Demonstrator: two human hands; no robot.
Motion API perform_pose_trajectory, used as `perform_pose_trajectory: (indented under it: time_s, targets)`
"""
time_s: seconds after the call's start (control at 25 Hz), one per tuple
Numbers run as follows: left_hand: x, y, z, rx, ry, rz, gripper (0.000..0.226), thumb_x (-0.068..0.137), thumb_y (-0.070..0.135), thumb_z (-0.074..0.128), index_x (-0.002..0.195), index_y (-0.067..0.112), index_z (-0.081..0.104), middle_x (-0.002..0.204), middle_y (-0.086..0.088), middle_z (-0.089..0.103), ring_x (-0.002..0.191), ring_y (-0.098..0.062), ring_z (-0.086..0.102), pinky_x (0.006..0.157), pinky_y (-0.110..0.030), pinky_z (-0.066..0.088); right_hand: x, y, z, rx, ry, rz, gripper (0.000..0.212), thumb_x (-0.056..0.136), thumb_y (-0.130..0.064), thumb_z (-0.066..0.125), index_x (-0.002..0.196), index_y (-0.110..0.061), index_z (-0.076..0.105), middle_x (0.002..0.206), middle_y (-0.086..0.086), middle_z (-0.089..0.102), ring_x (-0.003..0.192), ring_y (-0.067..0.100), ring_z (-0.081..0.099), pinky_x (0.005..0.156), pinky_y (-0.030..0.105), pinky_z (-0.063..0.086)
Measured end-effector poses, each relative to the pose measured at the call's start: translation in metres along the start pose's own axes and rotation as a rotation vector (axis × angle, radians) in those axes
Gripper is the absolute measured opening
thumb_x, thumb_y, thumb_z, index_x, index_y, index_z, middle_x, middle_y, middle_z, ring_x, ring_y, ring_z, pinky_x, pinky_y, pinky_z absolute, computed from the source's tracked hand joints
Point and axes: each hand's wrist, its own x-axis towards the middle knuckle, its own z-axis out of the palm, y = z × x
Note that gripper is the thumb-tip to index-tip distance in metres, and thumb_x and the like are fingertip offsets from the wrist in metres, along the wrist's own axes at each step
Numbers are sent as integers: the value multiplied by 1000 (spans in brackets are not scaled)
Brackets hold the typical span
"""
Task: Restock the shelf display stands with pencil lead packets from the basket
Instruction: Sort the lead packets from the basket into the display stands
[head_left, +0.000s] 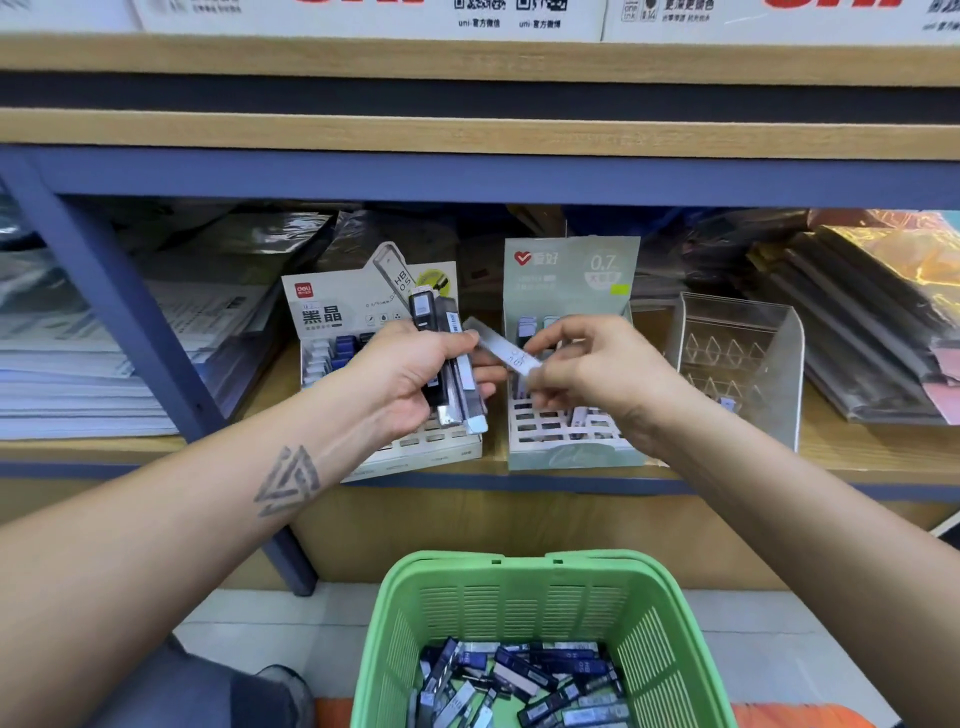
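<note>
Packet (506, 352) between right fingertips (540, 375)

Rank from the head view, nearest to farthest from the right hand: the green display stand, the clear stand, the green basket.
From the right hand:
1. Green display stand, directly under and behind it.
2. Clear stand, on its right side.
3. Green basket, below on the floor.

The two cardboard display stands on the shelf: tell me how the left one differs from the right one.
The left display stand has a white backing card printed HB 0.5; the right display stand has a pale green card printed 0.7. The left card's top edge is stepped, with a packet picture jutting up; the right card's is straight. The left stand sits behind the left hand, the right behind the right hand. Both have white slotted grids, partly filled.
</note>
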Motion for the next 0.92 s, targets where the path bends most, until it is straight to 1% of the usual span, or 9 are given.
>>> perform_pose_trajectory:
  time_s: [0.08,0.16,0.28,0.36,0.44,0.56,0.68,0.76,0.92]
  targets:
    - [-2,5,-12,-20,53,-19,18,97,5,60,110,-8,62,84,-24,74,70,-29,75,63,-40,63,6,-4,1,-85,120,-102,20,90,5,63,97,-12,73,71,6,70,58,11,65,58,22,54]
    - [-4,12,-26,-47,93,-33,11,95,7,63,100,-3,64,71,-18,72,58,-23,72,56,-35,62,12,-7,6,-231,171,-212,24,95,-4,61,100,-22,76,81,-1,72,66,5,67,63,19,55]
    - [-8,26,-45,-59,120,-70,11,94,13,67,88,4,65,62,-10,68,49,-17,66,48,-27,57,22,-8,24,-372,158,-338,20,94,-9,67,108,-22,72,90,-5,69,81,12,69,75,26,56]
    - [-10,34,-60,-72,146,-102,13,94,16,67,86,6,64,61,-8,66,46,-15,64,46,-25,55,30,-6,42,-381,117,-380,17,89,-11,73,100,-23,70,87,-8,69,82,12,67,75,25,54]
    - [-13,40,-75,-84,171,-114,12,96,17,65,90,6,64,62,-10,68,46,-17,65,47,-28,57,38,-3,61,-406,71,-416,15,88,-12,76,93,-25,71,84,-10,70,80,6,66,74,19,51]
    - [-19,48,-96,-86,168,-102,10,100,11,55,103,4,61,67,-18,71,51,-23,69,55,-34,60,43,-5,83,-441,13,-444,11,88,-13,76,96,-21,76,86,-8,72,81,4,66,75,15,50]
    - [-24,52,-116,-105,172,-84,16,100,4,48,109,-1,60,74,-23,71,58,-27,72,59,-40,62,44,-14,99,-463,-69,-445,13,88,-13,77,94,-24,76,85,-10,71,80,1,65,73,13,47]
    - [-28,53,-129,-100,166,-92,21,101,3,46,115,-5,59,83,-24,73,64,-28,73,63,-42,63,41,-23,112,-451,-112,-468,16,86,-11,79,91,-25,73,84,-9,71,79,2,65,72,13,49]
    - [-36,55,-153,-76,209,-117,14,102,2,46,105,-8,56,78,-23,73,61,-28,74,58,-46,61,37,-33,142,-407,-94,-548,13,87,-12,78,90,-23,72,85,-8,71,80,3,66,74,13,52]
